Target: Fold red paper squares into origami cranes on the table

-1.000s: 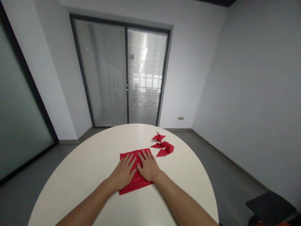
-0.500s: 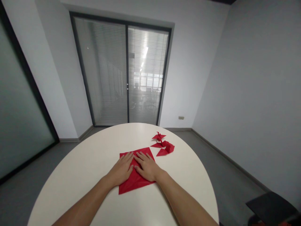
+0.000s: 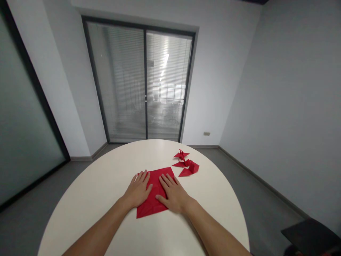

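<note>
The paper sheet [image 3: 155, 183] lies on the table [image 3: 93, 199]; the left hand [image 3: 138, 189] rests across its left edge, the right hand [image 3: 173, 195] across its right edge, with a strip of sheet between the 2; the folded paper figures [image 3: 192, 168] sit on the table beyond the right hand, just right of the sheet's far right corner; behind the table stands the glass partition [image 3: 122, 89]; the wall plate [image 3: 206, 133] is low to its right.

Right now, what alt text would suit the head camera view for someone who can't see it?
A person's bare left hand and right hand lie flat on a red, four-sided paper sheet on a rounded cream table. Folded red paper figures sit beyond the right hand; dark-framed glass panels with blinds stand behind.
</note>
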Action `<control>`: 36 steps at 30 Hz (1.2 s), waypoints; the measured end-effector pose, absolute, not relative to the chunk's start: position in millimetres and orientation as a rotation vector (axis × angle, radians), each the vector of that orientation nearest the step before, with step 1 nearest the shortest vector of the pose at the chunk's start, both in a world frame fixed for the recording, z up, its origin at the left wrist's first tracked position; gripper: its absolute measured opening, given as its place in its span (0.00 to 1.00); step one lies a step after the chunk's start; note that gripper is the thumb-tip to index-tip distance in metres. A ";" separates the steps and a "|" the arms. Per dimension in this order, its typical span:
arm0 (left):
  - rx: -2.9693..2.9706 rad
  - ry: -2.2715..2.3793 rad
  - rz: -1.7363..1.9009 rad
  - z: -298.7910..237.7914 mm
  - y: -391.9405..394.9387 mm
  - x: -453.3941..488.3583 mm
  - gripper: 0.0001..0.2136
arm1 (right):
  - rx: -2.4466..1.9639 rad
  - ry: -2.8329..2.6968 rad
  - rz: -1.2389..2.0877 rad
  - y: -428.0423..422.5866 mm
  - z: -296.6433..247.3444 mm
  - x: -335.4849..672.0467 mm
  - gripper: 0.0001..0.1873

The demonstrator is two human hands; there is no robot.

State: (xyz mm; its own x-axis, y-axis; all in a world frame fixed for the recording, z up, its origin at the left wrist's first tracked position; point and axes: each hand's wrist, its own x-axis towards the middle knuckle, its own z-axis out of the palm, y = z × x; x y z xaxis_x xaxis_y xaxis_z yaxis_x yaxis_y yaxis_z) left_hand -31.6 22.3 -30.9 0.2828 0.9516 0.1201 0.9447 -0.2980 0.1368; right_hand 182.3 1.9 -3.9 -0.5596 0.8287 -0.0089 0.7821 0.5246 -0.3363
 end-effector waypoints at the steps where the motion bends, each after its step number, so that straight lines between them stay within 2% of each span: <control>1: 2.473 1.865 0.295 -28.9 20.4 -31.4 0.29 | -1.338 -2.631 0.477 0.6 -2.8 182.6 0.45; 5: 2.526 1.663 0.438 -19.2 11.0 -38.9 0.27 | -1.308 -2.626 0.550 0.8 1.3 181.4 0.45; 8: 2.519 1.406 0.405 -15.1 6.6 -49.2 0.26 | -1.301 -2.597 0.590 3.1 4.1 183.4 0.45; 14: 2.472 1.393 0.383 -16.6 14.4 -58.6 0.27 | -1.151 -2.682 0.717 8.9 12.0 200.5 0.55; 19: 2.489 1.339 0.460 -6.8 13.7 -59.3 0.23 | -1.068 -2.670 0.681 14.4 16.2 211.3 0.50; 21: 2.448 1.328 0.399 -0.1 9.0 -59.3 0.26 | -1.056 -2.645 0.655 16.0 16.5 212.6 0.47; 24: 2.375 1.318 0.256 8.8 1.6 -58.4 0.40 | -1.026 -2.621 0.628 17.4 17.1 212.8 0.44; 25: 2.376 1.320 0.234 11.1 -0.4 -57.6 0.42 | -1.007 -2.618 0.622 17.6 17.4 212.8 0.42; 30: 2.507 1.312 0.291 20.7 -7.3 -50.7 0.30 | -0.992 -2.593 0.637 18.1 18.6 213.9 0.34; 34: 2.577 1.333 0.356 27.5 -12.1 -45.7 0.20 | -1.048 -2.574 0.687 18.4 20.1 216.4 0.36; 36: 2.582 1.325 0.357 29.2 -13.4 -44.6 0.19 | -1.053 -2.580 0.718 18.3 21.8 218.0 0.40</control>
State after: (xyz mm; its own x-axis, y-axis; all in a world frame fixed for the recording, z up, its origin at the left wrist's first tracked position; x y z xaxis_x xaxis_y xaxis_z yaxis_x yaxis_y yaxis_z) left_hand -44.6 -13.4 29.2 0.5649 0.8170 0.1157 0.7643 -0.5709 0.2998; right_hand 218.0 18.3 21.8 -0.7023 0.7098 0.0544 0.5795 0.6145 -0.5354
